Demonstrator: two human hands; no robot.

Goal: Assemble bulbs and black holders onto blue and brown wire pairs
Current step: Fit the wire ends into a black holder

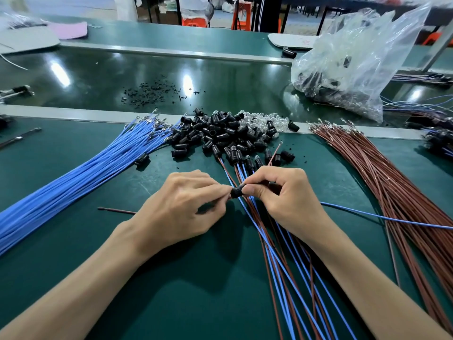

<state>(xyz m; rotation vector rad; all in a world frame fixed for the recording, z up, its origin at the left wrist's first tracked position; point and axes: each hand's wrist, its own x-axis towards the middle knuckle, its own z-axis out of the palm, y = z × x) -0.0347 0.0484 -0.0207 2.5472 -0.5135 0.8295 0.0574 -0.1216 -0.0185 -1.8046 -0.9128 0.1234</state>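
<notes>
A black holder (235, 192) is pinched between a worker's two hands just above the green bench mat (73, 253). Its long axis runs roughly left to right, from one set of fingertips to the other. The left hand (181, 204) nips the holder's left end between thumb and forefinger, with the other fingers curled under. The right hand (282, 197) pinches the opposite end the same way. Both hands touch the holder and neither is nearer, so any push or twist would probably run along that left-right line.

A single blue wire (367, 214) trails away to the holder's right from under the right hand. A brown wire tip (275, 154) pokes up just beyond that hand. Fingers cover the point where either wire would enter the holder, and it cannot be made out whether a bulb is seated in it.

Directly beneath the holder, finished pairs (282, 253) fan out toward the worker. Beyond it lie loose holders (215, 133) heaped against clear bulbs (264, 121). The blue wire bundle (73, 182) lies well to the holder's left and the brown wire bundle (392, 187) well to its right. Far beyond sit black scraps (152, 92) and a plastic bag (350, 67), whose contents are hard to read.
</notes>
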